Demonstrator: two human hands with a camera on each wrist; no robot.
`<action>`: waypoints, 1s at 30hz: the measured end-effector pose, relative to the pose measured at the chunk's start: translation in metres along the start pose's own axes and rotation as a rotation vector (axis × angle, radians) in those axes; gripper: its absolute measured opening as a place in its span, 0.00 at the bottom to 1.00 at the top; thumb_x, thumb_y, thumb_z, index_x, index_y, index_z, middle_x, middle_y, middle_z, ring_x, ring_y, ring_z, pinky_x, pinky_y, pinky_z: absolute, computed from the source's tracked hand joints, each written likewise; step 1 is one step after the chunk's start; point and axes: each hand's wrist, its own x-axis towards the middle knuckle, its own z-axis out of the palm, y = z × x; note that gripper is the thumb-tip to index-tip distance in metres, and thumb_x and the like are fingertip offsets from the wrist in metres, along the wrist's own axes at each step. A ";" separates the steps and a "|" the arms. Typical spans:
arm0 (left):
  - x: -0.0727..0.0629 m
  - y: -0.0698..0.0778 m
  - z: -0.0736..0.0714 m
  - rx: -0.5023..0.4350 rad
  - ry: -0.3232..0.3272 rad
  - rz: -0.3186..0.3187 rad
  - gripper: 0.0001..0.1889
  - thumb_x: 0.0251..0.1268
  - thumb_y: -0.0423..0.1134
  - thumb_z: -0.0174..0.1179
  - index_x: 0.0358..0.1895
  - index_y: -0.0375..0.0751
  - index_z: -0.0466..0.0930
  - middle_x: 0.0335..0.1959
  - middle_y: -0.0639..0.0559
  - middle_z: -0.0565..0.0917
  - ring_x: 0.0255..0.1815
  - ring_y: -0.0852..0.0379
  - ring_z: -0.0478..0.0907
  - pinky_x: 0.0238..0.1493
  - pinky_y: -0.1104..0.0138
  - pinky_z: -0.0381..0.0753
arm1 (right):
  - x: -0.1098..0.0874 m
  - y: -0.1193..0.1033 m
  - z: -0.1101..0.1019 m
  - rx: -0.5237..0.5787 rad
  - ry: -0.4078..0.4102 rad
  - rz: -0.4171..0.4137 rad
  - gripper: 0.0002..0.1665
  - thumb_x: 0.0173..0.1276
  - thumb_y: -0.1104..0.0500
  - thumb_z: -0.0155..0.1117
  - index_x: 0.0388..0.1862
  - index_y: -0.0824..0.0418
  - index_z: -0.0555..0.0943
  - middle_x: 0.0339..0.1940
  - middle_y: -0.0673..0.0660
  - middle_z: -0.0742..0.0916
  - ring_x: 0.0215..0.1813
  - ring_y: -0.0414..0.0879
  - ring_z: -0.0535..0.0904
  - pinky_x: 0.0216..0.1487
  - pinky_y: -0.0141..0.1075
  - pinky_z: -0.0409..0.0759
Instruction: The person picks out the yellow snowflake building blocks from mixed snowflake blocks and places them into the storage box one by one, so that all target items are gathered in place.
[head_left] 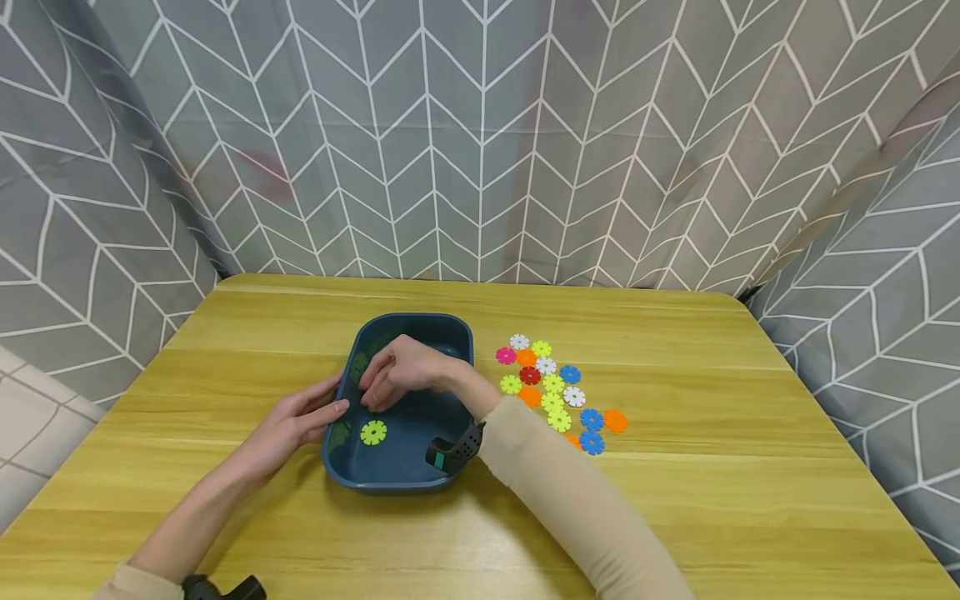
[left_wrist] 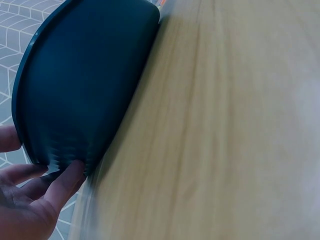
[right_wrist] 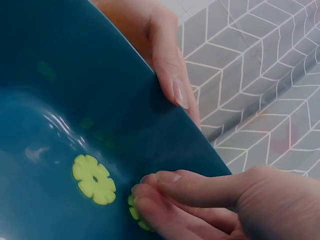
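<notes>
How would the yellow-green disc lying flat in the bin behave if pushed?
The yellow-green disc looks thin, so probably light. Lying flat, it seems likelier to slide than roll. The bin looks shiny inside, perhaps offering little grip.

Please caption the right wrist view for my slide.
Blue basin held by left hand; inside, right hand partly covers one of two lime discs.

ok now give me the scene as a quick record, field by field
surface: wooden table
container: blue bin, upright on the table
left hand: grips the bin's left side, thumb over the rim, fingers outside
right hand: inside the bin, fingertips at a partly hidden yellow disc; grip unclear
flat in bin: another yellow disc
right of bin: loose discs in white, yellow, pink, orange, red, blue
backdrop: grey patterned curtain
</notes>
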 end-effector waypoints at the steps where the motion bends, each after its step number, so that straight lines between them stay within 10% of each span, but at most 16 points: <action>1: 0.000 0.000 0.000 0.000 0.000 0.000 0.36 0.78 0.47 0.51 0.80 0.36 0.49 0.79 0.33 0.56 0.71 0.45 0.68 0.56 0.71 0.80 | -0.001 -0.001 -0.001 -0.005 0.005 -0.007 0.13 0.64 0.72 0.68 0.47 0.72 0.84 0.36 0.62 0.91 0.39 0.51 0.89 0.46 0.43 0.87; 30: 0.001 0.001 0.001 -0.011 0.026 -0.029 0.37 0.78 0.47 0.52 0.80 0.34 0.48 0.78 0.30 0.55 0.63 0.52 0.77 0.55 0.67 0.82 | -0.072 -0.006 -0.053 -0.078 0.153 -0.193 0.14 0.69 0.65 0.66 0.52 0.69 0.84 0.50 0.66 0.88 0.52 0.61 0.86 0.59 0.50 0.81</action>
